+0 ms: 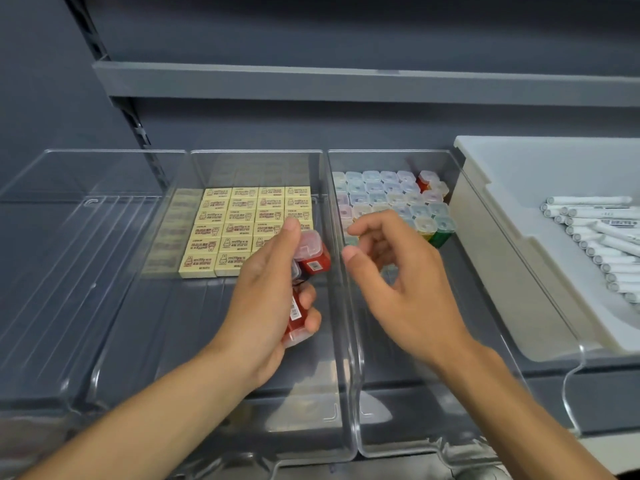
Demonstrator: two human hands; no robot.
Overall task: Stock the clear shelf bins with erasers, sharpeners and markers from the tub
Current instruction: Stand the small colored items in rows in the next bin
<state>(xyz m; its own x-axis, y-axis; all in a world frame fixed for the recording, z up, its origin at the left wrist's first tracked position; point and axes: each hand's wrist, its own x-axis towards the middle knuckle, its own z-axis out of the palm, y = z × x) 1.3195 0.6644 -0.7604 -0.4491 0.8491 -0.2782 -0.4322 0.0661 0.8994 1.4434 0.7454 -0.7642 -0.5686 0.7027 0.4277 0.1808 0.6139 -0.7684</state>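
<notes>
Our left hand point(266, 299) is hovering over the near right part of the middle bin point(256, 154), fingers point(309, 295) grasping a bunch of red sharpeners point(314, 257). The thumb is pressing on the clear cap of the top one, and another is sticking out near the palm heel. We can't tell the exact count in the grip.

Our right hand point(398, 271) is hanging over the right bin point(398, 393), just right of the wall between the two bins. Its fingers point(367, 223) are released and loosely curled, with nothing in them. The thumb is pointing left toward the held bunch without touching it.

The erasers point(239, 226) are lying flat in tidy rows in the far half of the middle bin. The sharpeners point(388, 195) are standing upright, caps up, packed into the far part of the right bin, mostly pastel, with a green one point(441, 235) at the near right edge of the group.

The left bin point(86, 237) is sitting beside the middle bin, on the same shelf point(561, 389).

The tub point(491, 209) is sitting right of the right bin, touching it. The markers point(602, 237) are lying piled in the tub, white barrels, ends facing left.
</notes>
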